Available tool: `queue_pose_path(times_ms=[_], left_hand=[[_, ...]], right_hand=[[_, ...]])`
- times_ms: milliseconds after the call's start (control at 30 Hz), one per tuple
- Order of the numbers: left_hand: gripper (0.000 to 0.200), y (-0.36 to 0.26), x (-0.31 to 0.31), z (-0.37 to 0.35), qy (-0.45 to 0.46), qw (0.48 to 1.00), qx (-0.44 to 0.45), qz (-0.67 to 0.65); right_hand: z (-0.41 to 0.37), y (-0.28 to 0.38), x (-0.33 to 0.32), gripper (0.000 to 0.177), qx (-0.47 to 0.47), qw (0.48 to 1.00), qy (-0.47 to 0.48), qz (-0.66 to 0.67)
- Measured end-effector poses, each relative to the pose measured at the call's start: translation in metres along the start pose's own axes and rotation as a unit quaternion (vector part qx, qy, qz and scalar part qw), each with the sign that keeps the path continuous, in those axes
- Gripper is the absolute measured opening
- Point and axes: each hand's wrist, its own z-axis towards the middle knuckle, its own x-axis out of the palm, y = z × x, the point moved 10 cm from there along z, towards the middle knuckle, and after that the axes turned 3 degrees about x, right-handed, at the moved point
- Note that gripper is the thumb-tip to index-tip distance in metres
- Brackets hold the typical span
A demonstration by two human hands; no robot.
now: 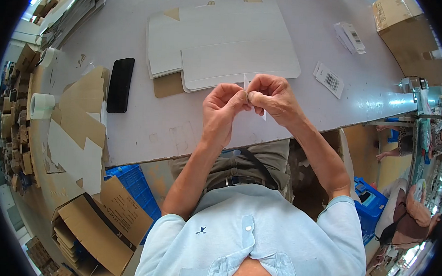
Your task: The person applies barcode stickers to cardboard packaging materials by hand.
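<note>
My left hand [221, 107] and my right hand [277, 100] meet at the table's front edge, fingertips pinched together. Between them is a thin white label [246, 82], seen nearly edge-on, its ends showing above and below the fingers. Both hands are closed on it. Just beyond lie flat white cardboard box blanks [221, 33], stacked, with a brown flap [168, 85] showing under the near left corner. To the right rest a barcode label stack [329, 79] and a second label pile [350, 38].
A black phone [120, 85] lies left on the table [151, 129]. Tape rolls [42, 106] and cut cardboard [82, 111] are farther left. A brown carton [396, 27] stands back right. Below are an open carton [101, 231] and a blue crate [133, 186]. Other people sit at right.
</note>
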Motion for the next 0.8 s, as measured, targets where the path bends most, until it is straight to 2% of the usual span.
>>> queue_pose_path(times_ms=[33,67,133,267,333,467,533,800], left_hand=[[0.009,-0.012,-0.004,-0.002,-0.034,0.996,0.063,0.061],[0.009,-0.012,-0.004,-0.004,-0.034,0.996,0.063,0.061],[0.015,-0.027,0.003,-0.009,-0.005,0.981,0.143,0.132],[0.018,-0.032,-0.002,-0.005,0.020,0.983,0.126,0.132],[0.015,-0.026,-0.004,0.000,0.045,0.992,0.080,0.085],[0.013,-0.032,0.001,-0.001,0.043,0.989,0.084,0.111],[0.015,-0.039,0.002,-0.004,0.018,0.975,0.119,0.186],[0.012,-0.039,0.003,-0.006,-0.015,0.971,0.134,0.200]], right_hand=[[0.000,-0.003,-0.001,0.004,0.003,1.000,-0.009,0.011],[0.001,-0.005,-0.002,0.004,0.006,1.000,-0.017,0.022],[0.001,-0.004,-0.001,0.005,-0.001,0.999,-0.019,0.034],[-0.002,0.000,0.004,0.005,-0.004,0.999,-0.013,0.039],[-0.003,0.005,0.006,0.005,-0.021,1.000,-0.016,0.012],[-0.007,0.013,0.006,0.006,-0.063,0.996,-0.047,-0.046],[-0.007,0.011,0.005,0.007,-0.064,0.995,-0.057,-0.048],[-0.009,0.009,0.002,0.008,-0.075,0.993,-0.083,-0.037]])
